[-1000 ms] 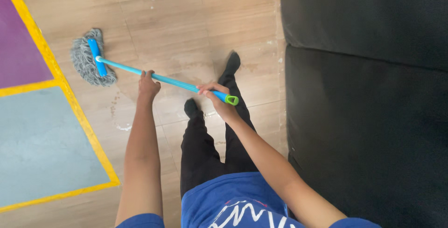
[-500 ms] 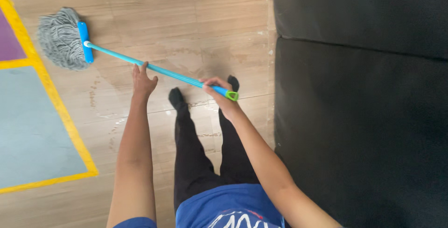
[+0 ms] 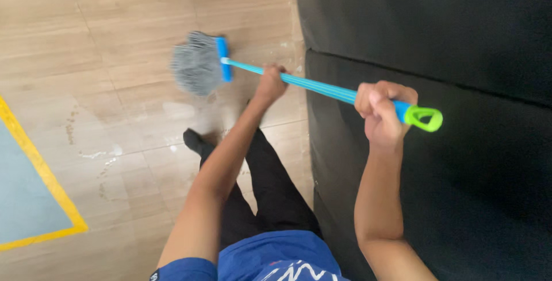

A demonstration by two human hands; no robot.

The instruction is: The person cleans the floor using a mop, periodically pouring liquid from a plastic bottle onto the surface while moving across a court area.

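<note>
Beside the black padded mat [image 3: 437, 28], on the pale wood-look floor [image 3: 115, 39], lies the grey stringy head of the mop [image 3: 198, 64], just short of the mat's edge and ahead of the person's dark-socked foot [image 3: 195, 141]. From the mop's blue clamp the thin blue handle [image 3: 322, 87] slants back over the mat to a green loop [image 3: 424, 118] at its end.

The left hand [image 3: 270, 83] is wrapped around the handle a little behind the head, fingers closed on the shaft. The right hand [image 3: 382, 114] is closed in a fist on the handle just below the green loop, over the mat.

By its look the mop should be light: a slim, stiff shaft with a soft, floppy yarn head that will drag and spread when damp, and faint wet streaks show on the floor near the foot. Two holds well apart on the shaft, as here, seem the best way to steer it; the loop end gives a stop against slipping.

Compared with half a second ago, the mop head has swung from beside the yellow-bordered floor mat [image 3: 34, 200] across to the black mat's side, the right hand has risen and shifted over the black mat, and the view has closed in on the arms.
</note>
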